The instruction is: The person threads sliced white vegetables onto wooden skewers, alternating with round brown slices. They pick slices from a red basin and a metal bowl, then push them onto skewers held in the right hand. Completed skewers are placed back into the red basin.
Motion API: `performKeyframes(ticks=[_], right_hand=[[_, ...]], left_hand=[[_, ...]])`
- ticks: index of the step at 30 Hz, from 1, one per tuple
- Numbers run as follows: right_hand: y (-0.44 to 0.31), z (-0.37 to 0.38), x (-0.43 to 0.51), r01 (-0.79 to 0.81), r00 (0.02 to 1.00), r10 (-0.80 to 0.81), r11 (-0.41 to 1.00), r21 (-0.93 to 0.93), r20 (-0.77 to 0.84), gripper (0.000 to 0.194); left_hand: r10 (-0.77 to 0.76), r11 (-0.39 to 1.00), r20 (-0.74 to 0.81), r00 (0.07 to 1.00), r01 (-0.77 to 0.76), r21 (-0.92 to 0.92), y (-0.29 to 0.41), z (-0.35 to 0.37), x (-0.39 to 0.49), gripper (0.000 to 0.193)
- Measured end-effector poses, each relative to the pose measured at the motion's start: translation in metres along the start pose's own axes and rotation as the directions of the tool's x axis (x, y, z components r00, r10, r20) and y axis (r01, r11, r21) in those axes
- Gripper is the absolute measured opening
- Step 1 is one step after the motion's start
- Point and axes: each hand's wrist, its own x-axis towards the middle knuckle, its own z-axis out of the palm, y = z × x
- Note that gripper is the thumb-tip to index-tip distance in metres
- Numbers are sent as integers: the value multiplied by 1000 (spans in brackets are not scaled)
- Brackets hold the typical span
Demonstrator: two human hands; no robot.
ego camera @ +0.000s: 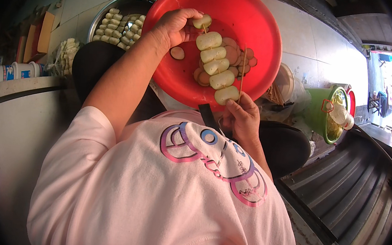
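My left hand (pixel 174 24) pinches the far end of a loaded skewer, with its fingers at the last of several pale green, rounded cylindrical food pieces (pixel 216 67). At the near end, my right hand (pixel 244 116) holds the lowest piece between thumb and fingers. A bare thin wooden stick (pixel 244 61) rises from that same hand, beside the loaded skewer. Both hang over a large red plastic basin (pixel 269 26). Inside it lies a heap of round pinkish-brown food slices (pixel 230 45), partly hidden by the skewer. One slice (pixel 177 53) lies apart near the left wall.
A metal basin (pixel 94 24) holding many similar skewered pieces (pixel 111 29) stands at far left. Bundled wooden sticks (pixel 274 94) lie right of the red basin. Further right is a green bucket (pixel 312 107); white-and-blue tubs (pixel 22 71) and an opened cardboard box (pixel 40 42) stand left.
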Motion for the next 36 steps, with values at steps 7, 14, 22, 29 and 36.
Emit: performKeyframes(ticks=[7, 14, 22, 29, 36], right_hand=[[4, -1, 0, 27, 1000, -27, 999, 22, -10, 11], [4, -1, 0, 30, 999, -29, 999, 18, -25, 9], [5, 2, 1, 34, 999, -34, 999, 7, -22, 7], [2, 1, 3, 7, 999, -7, 1000, 1, -37, 8], [-3, 8, 1, -23, 996, 24, 1000, 9, -91, 18]], left_hand=[[-30, 998, 51, 998, 27, 50, -4, -2, 2, 23], [-15, 959, -23, 1000, 21, 283, -7, 11, -13, 24], [-35, 960, 29, 999, 25, 278, -14, 10, -13, 26], [-15, 973, -66, 998, 29, 230, -19, 18, -17, 24], [180, 976, -222, 958, -147, 159, -14, 13, -5, 21]])
